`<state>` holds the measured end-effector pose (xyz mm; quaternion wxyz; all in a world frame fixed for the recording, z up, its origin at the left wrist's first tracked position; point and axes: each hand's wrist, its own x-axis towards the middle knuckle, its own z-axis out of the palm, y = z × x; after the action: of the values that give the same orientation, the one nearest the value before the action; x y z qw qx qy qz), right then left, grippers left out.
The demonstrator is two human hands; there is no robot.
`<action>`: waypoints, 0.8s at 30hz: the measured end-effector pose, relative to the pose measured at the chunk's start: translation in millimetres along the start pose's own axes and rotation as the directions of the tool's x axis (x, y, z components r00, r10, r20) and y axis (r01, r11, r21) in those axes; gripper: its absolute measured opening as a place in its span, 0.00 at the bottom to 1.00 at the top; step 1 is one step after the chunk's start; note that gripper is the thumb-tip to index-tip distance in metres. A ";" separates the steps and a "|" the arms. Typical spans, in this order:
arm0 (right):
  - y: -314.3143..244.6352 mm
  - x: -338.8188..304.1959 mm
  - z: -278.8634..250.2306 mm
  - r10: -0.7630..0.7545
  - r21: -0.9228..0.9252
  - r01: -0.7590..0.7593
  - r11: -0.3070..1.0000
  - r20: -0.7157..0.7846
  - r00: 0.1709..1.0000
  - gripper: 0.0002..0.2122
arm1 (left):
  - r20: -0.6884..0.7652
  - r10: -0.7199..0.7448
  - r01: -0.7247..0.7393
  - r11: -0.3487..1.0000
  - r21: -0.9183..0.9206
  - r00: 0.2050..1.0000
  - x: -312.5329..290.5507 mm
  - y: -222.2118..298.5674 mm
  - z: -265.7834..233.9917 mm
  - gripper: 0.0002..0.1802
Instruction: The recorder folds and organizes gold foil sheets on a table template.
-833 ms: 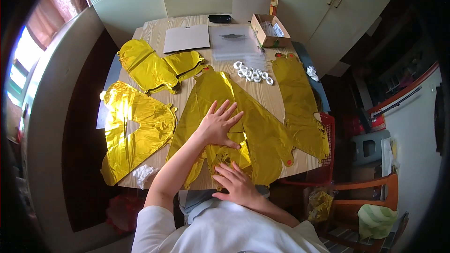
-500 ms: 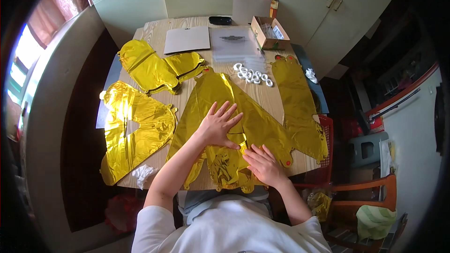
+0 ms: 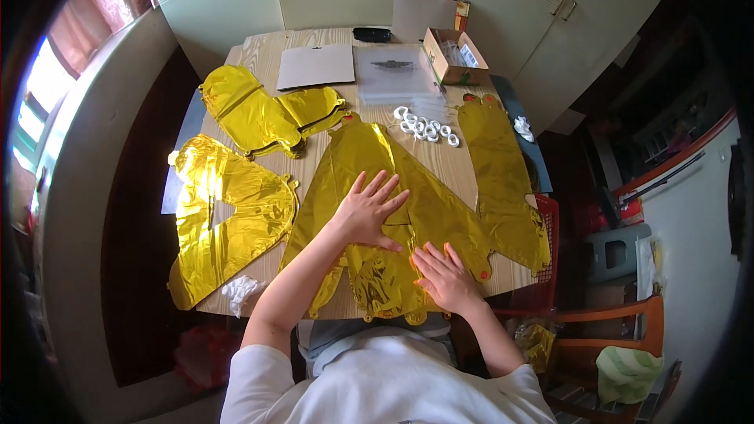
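A large gold foil balloon (image 3: 357, 157), flat and without air, lies across the middle of the table in front of me. My left hand (image 3: 369, 210) rests on it palm down with the fingers spread. Lower and to the right, my right hand (image 3: 446, 279) lies flat on the foil, its fingers stretched out. Crinkled foil (image 3: 381, 279) spreads below my hands toward the near table edge. More flat gold foil balloons lie around: one at the left (image 3: 228, 212), one at the far left (image 3: 251, 110) and one at the right (image 3: 503, 180).
White ribbon rolls (image 3: 426, 127) sit beyond the balloon. Behind them are clear plastic bags (image 3: 397, 71), a grey-white sheet (image 3: 316, 67), a black tray (image 3: 371, 34) and an open cardboard box (image 3: 455, 59). Crumpled white tissue (image 3: 240, 292) lies near left; a wooden chair (image 3: 613, 330) stands at right.
My right hand has shifted slightly and its fingers lie flatter and straighter on the foil. The raised bit of foil between my hands now looks smoother. My left hand stays in place.
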<state>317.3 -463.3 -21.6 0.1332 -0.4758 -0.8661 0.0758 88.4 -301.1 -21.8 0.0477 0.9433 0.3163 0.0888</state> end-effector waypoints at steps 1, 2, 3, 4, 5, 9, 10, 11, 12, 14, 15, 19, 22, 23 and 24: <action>-1.6 0.8 -1.8 0.003 -0.015 -0.003 1.000 0.013 1.000 0.24 | 0.002 -0.003 0.003 1.000 0.000 1.000 -0.3 -0.1 -0.1 0.65; -2.9 1.7 -2.6 0.006 -0.030 -0.005 1.000 0.026 1.000 0.24 | 0.004 -0.005 0.005 1.000 0.001 1.000 -1.1 -0.2 -0.3 0.65; -3.4 2.2 -3.1 0.008 -0.032 -0.007 0.999 0.030 1.000 0.24 | 0.002 -0.004 0.004 1.000 0.000 1.000 -0.6 0.2 -0.6 0.65; -4.3 2.8 -3.3 0.009 -0.034 -0.008 0.999 0.034 0.999 0.24 | 0.004 -0.005 0.005 1.000 -0.001 1.000 -0.7 0.4 -0.8 0.65; -4.5 2.7 -3.9 0.011 -0.036 -0.009 0.999 0.038 0.999 0.24 | 0.005 -0.006 0.006 1.000 -0.001 1.000 -1.4 0.5 -0.8 0.66; -5.0 2.4 -3.7 0.017 -0.047 -0.015 0.999 0.046 0.999 0.24 | 0.021 -0.007 0.007 1.000 -0.007 1.000 -1.1 1.5 -4.6 0.66; -5.4 2.5 -3.6 0.022 -0.046 -0.019 0.999 0.044 0.999 0.24 | 0.022 -0.006 0.006 1.000 -0.004 1.000 -1.0 1.4 -4.5 0.66; -5.8 2.8 -3.6 0.026 -0.045 -0.024 0.999 0.043 0.999 0.24 | 0.023 -0.005 0.005 1.000 0.000 1.000 -0.8 0.9 -4.1 0.66; -6.4 2.8 -3.6 0.029 -0.045 -0.027 0.999 0.042 0.999 0.24 | 0.026 -0.003 0.003 1.000 0.003 1.000 -0.8 0.8 -3.6 0.66; -7.1 3.7 -4.1 0.036 -0.045 -0.034 0.998 0.042 0.998 0.24 | 0.031 -0.006 0.005 1.000 0.008 0.999 -1.2 0.6 -3.5 0.66; -6.7 4.1 -4.7 0.035 -0.044 -0.033 0.998 0.056 0.998 0.24 | 0.034 -0.005 0.005 1.000 0.010 0.999 -0.9 0.5 -3.4 0.66; 2.8 9.7 -13.7 0.004 -0.042 0.002 0.999 0.128 0.992 0.30 | 0.049 -0.011 0.011 1.000 0.013 0.999 -0.1 0.1 -2.0 0.67; 12.3 20.0 -23.0 -0.015 -0.030 0.021 0.999 0.202 0.979 0.37 | 0.055 -0.011 0.010 1.000 0.017 0.998 -0.3 0.2 -1.9 0.67; 14.9 23.2 -25.2 -0.017 -0.024 0.023 0.999 0.228 0.973 0.40 | 0.054 -0.011 0.010 1.000 0.014 0.998 -0.7 0.1 -1.8 0.67; 18.5 26.0 -24.6 -0.026 -0.055 0.041 0.998 0.250 0.968 0.46 | 0.053 -0.013 0.012 1.000 0.012 0.999 -0.8 0.0 -1.7 0.67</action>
<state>326.3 -431.4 1.2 0.0105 -0.4518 -0.8857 0.1066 87.5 -301.5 -20.2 0.0510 0.9436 0.3213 0.0615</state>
